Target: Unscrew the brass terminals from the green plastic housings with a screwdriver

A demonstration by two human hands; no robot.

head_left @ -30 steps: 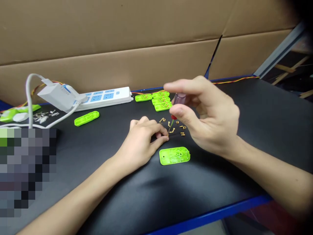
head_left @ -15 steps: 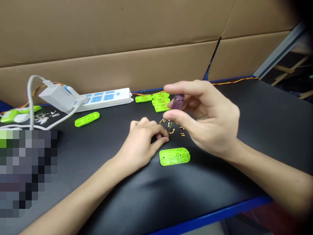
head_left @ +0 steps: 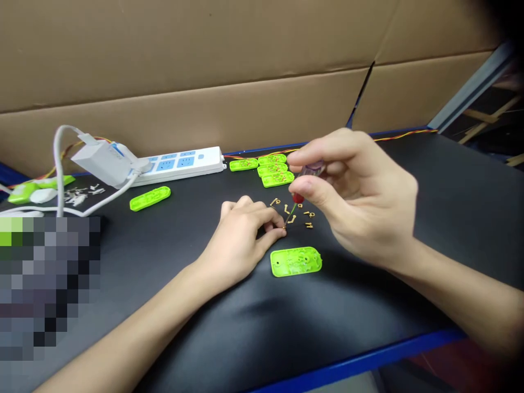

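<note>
My right hand [head_left: 360,199] grips a screwdriver [head_left: 298,197] by its purple see-through handle, with a red collar below. Its thin shaft slants down and its tip meets a tiny brass piece [head_left: 284,227]. That piece is pinched between the thumb and fingertips of my left hand [head_left: 245,234], which rests on the black table; its exact kind is too small to make out. Loose brass contact strips [head_left: 291,219] and small brass parts [head_left: 309,225] lie just beyond and to the right. Nearer to me lies a green plastic shell [head_left: 296,262], its ribbed inside facing up.
Several green shells with brass parts inside [head_left: 272,169] sit at the back. Another green shell [head_left: 150,198] lies at left, before a white power strip [head_left: 180,165] with a plugged-in adapter [head_left: 100,159] and white cable. Cardboard [head_left: 204,54] walls the rear.
The screwdriver has tilted, its handle leaning further right, and its red collar now shows clearly. My right hand has shifted slightly right with it. My left hand keeps its pinch on the table.
</note>
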